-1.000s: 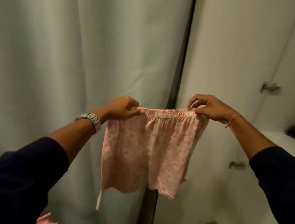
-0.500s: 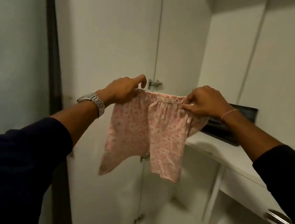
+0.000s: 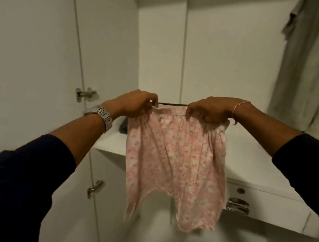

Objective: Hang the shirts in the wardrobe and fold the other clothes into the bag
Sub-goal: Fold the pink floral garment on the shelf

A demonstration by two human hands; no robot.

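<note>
Both hands hold up a pair of pink patterned shorts (image 3: 175, 164) by the waistband. The left hand (image 3: 134, 103) pinches the left end with curled fingers (image 3: 153, 102), and the right hand (image 3: 210, 109) has its fingers curled round the right end. The shorts hang straight down in the air in front of a white worktop (image 3: 251, 164), clear of it as far as I can tell, with both legs loose and unfolded.

As for progress, this garment is one of the "other clothes", so I judge that it belongs folded in the bag, and no fold has been made in it yet. No bag is in view (it may be outside the view). At the far right some pale clothes (image 3: 309, 66) hang against the wall; whether they are shirts already hung for the task I cannot tell. So for these shorts everything is left: fold, then pack.

Compared with half a second ago, the view has swung further right, so the hanging clothes now show and the worktop sits straight behind the shorts. The hands have drawn a little closer together, the waistband is bunched more, and the left thumb, raised before, is now pressed down on the cloth. The grip itself has not been let go at either end.
</note>
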